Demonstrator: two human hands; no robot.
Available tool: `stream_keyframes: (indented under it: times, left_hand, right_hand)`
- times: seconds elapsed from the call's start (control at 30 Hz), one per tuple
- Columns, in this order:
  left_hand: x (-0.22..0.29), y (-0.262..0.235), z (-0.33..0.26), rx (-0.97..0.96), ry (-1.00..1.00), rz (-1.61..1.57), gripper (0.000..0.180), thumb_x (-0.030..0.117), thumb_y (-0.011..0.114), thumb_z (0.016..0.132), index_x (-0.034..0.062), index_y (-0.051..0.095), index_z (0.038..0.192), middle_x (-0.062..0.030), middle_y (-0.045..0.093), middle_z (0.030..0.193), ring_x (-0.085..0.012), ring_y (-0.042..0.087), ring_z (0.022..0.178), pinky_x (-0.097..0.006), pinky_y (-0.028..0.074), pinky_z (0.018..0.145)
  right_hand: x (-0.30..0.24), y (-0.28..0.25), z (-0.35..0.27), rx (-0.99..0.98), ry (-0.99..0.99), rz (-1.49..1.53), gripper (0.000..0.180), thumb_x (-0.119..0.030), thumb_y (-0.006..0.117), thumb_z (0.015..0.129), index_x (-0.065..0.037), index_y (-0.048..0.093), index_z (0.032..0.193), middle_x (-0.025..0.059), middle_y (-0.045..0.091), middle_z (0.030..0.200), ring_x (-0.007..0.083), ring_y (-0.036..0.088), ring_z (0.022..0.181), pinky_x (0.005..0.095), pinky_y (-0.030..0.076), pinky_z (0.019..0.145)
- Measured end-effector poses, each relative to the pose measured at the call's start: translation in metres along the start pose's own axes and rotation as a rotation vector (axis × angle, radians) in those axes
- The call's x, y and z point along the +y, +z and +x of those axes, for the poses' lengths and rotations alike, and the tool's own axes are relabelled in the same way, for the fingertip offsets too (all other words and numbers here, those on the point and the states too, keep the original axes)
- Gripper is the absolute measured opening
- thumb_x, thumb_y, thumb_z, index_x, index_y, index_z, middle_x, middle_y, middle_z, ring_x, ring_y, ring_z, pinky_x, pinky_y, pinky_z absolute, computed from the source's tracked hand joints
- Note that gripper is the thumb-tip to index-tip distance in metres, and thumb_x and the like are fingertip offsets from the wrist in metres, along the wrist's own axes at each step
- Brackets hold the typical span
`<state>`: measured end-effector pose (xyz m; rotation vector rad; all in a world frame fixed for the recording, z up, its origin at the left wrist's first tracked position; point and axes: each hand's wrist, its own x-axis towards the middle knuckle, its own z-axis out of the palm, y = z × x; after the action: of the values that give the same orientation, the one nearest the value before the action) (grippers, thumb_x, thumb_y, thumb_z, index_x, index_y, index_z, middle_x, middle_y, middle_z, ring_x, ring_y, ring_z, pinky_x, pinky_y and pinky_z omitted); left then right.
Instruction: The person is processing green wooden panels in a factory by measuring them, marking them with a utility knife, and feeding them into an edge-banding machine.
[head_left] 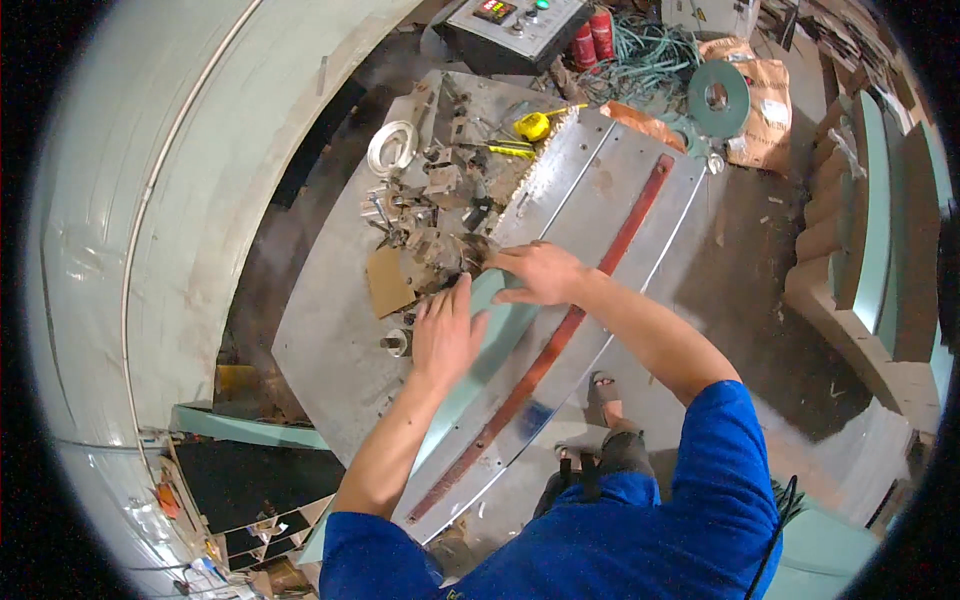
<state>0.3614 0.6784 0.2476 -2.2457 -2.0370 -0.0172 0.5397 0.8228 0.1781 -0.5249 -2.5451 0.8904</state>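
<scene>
Both my hands lie flat on the pale green panel (500,325) on the metal table (330,350): left hand (445,335) spread near me, right hand (535,275) pressing its far end by the cutter fixture (450,245). Panel sits left of the red strip (560,340). Judged mid-feed; most of its length remains on my side.

We see a pale green curved board (497,335) lying flat on the metal table (330,350), running diagonally from the cluttered middle toward the near edge, smooth-faced, its upper end partly hidden among metal parts.
</scene>
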Motion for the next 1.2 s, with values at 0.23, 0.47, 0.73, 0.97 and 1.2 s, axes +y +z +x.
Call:
stream_keyframes:
  times: [0.23,0.47,0.73,0.97,1.2]
  left_hand:
    - [0.005,0.016,0.027,-0.039,0.043,-0.015,0.060,0.031,0.068,0.092,0.0008,0.047,0.140,-0.0144,0.064,0.121,-0.0311,0.058,0.109,-0.046,0.042,0.095]
    - [0.008,0.026,0.012,-0.153,-0.175,-0.421,0.055,0.021,0.069,0.092,-0.0014,0.048,0.138,-0.0233,0.059,0.128,-0.0431,0.058,0.113,-0.048,0.048,0.096]
    - [0.014,-0.005,0.007,-0.252,-0.007,-0.414,0.059,0.023,0.073,0.089,-0.0012,0.048,0.137,-0.0252,0.062,0.123,-0.0453,0.061,0.111,-0.049,0.051,0.093]
    - [0.016,0.007,0.000,-0.212,-0.098,-0.467,0.066,0.025,0.074,0.089,-0.0001,0.042,0.142,-0.0279,0.062,0.124,-0.0466,0.063,0.110,-0.050,0.053,0.089]
    - [0.016,0.010,0.002,-0.208,-0.117,-0.403,0.064,0.023,0.074,0.089,0.0002,0.045,0.141,-0.0288,0.064,0.119,-0.0484,0.066,0.101,-0.050,0.055,0.082]
  right_hand:
    - [0.017,0.015,-0.003,0.095,-0.068,0.019,0.055,-0.048,0.066,0.089,-0.009,0.056,0.126,0.0130,0.065,0.110,0.0353,0.067,0.097,0.0466,0.054,0.086]
    - [0.021,0.033,-0.013,0.122,-0.091,0.063,0.050,-0.046,0.066,0.089,-0.011,0.058,0.124,0.0092,0.066,0.108,0.0333,0.067,0.093,0.0461,0.053,0.084]
    - [0.003,0.021,-0.035,0.032,-0.072,0.139,0.049,-0.040,0.069,0.089,-0.011,0.055,0.126,0.0104,0.065,0.111,0.0339,0.065,0.098,0.0458,0.053,0.087]
    - [-0.005,0.026,-0.031,0.180,-0.118,0.164,0.047,-0.039,0.067,0.090,-0.012,0.055,0.127,0.0107,0.066,0.112,0.0333,0.065,0.101,0.0449,0.052,0.089]
    - [0.013,0.052,-0.024,0.352,-0.243,0.210,0.046,-0.043,0.067,0.089,-0.013,0.060,0.124,0.0069,0.067,0.113,0.0272,0.066,0.103,0.0434,0.052,0.091]
